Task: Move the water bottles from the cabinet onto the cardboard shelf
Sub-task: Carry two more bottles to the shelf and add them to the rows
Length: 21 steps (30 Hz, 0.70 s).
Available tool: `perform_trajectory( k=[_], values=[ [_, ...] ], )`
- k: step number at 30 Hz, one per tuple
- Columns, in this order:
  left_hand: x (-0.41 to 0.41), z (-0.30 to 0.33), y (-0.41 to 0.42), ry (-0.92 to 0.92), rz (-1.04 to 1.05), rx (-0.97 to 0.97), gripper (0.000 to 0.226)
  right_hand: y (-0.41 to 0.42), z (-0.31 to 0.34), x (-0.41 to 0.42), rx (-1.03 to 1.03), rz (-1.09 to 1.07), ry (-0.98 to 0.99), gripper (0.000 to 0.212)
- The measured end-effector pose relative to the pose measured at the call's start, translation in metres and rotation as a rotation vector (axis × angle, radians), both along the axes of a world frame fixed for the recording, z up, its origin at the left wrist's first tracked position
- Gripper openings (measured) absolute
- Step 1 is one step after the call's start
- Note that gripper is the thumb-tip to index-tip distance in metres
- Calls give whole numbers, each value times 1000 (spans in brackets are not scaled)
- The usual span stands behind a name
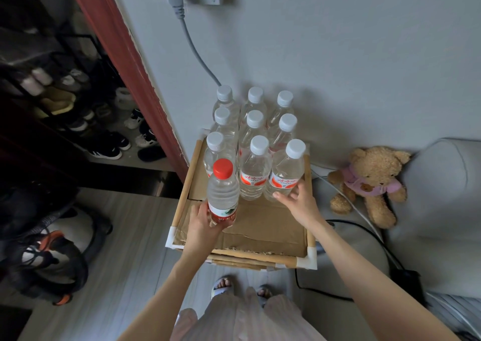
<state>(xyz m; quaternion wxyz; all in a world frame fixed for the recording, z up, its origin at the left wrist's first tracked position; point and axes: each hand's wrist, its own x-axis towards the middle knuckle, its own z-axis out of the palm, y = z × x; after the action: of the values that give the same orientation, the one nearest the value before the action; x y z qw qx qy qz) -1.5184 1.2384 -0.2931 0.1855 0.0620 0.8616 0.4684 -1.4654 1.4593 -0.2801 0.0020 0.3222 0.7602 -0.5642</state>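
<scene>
**Red-capped bottle held over the shelf, nine white-capped ones already standing**

The cardboard shelf stood against the grey wall, between the shoe rack on your left and the sofa on your right. Its top board carried nine white-capped water bottles, upright in three rows of three at the back half, close together. The front half of the board was bare cardboard.

Your left hand was closed around the lower part of the red-capped bottle, on its red label, and it held the bottle upright at the front left, just before the left column. I cannot tell if its base touched the board.

Your right hand had its grip loose, fingers spread, with the fingertips touching the front right bottle near its bottom.

A teddy bear sat on the floor beside the sofa.
</scene>
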Motion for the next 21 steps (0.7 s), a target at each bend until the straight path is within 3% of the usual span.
perform_trajectory(
  k=[12, 21],
  values=[
    [-5, 7, -10, 10, -91, 131, 44, -3, -2, 0, -4, -41, 23, 65],
    [-14, -1, -21, -72, -143, 164, 47, -13, -11, 7, -97, -93, 103, 58]
  ],
)
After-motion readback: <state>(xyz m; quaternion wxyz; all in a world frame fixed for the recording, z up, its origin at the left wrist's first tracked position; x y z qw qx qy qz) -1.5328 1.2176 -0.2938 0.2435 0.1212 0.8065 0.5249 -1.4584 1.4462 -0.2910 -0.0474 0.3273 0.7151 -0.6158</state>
